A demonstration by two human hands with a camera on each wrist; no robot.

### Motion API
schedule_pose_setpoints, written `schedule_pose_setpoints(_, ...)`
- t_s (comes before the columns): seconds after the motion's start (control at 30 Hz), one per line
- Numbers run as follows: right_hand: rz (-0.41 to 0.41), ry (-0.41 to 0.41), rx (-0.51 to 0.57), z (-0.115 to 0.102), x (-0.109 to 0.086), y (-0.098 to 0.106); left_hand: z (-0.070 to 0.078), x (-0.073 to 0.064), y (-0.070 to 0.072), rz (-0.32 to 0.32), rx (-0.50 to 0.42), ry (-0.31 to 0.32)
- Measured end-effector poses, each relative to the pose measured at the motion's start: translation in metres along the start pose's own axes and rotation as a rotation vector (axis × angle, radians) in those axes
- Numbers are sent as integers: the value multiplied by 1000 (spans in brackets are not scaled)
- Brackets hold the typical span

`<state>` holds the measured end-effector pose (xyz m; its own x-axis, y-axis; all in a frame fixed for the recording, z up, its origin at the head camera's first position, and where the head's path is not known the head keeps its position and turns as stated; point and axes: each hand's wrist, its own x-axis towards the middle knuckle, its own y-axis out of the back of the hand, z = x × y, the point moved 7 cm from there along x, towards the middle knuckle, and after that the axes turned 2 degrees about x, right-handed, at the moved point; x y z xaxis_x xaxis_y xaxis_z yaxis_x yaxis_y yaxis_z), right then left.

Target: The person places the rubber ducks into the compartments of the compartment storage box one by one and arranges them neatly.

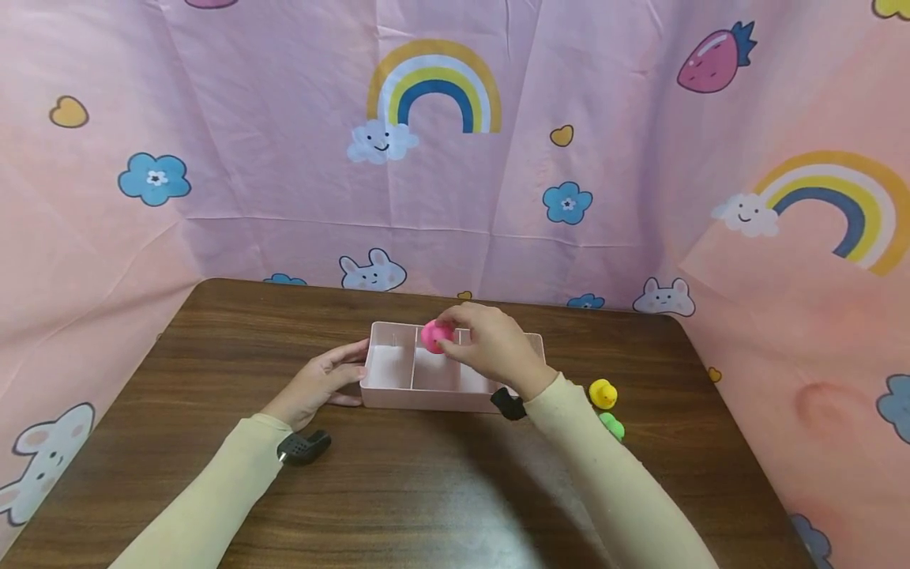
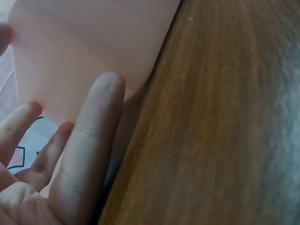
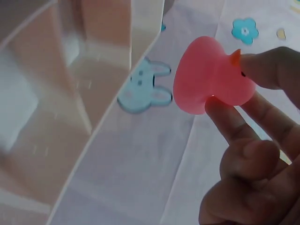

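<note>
Above the second compartment from the left of a pale pink divided box [image 1: 426, 401], my right hand [image 1: 495, 345] pinches a pink rubber duck [image 1: 432, 338] between thumb and fingers. In the right wrist view the duck [image 3: 199, 77] shows its orange beak near the thumb, apart from the box wall. My left hand [image 1: 320, 385] touches the box's left end with fairly straight fingers. The left wrist view shows those fingers [image 2: 89, 136] against the box's outer wall [image 2: 93, 42]. My right forearm and hand hide part of the box's right side.
Right of the box, a yellow duck [image 1: 603, 393] and a green duck [image 1: 612, 427] stand on the brown wooden table [image 1: 398, 490]; the right sleeve partly covers the green one. A patterned pink cloth [image 1: 284, 158] hangs behind and beside the table.
</note>
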<state>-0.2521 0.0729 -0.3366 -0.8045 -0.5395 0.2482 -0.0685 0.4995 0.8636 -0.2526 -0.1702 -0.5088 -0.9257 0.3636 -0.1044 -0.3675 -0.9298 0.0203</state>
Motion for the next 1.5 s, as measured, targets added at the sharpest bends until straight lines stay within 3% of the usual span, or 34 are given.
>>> schedule_pose_setpoints(0.37,-80,40,-50,-26,26,-49,-2,1,1,-8,1,7)
schedule_pose_setpoints(0.77,-150,35,-143,-20,40,-89,-2,3,1,-2,-13,-1)
schedule_pose_setpoints(1.13,-222,-4,-262,-11,50,-111,-1,1,1,2,9,3)
schedule_pose_setpoints(1.5,-265,-33,-259,-11,53,-119,-2,2,2,4,7,15)
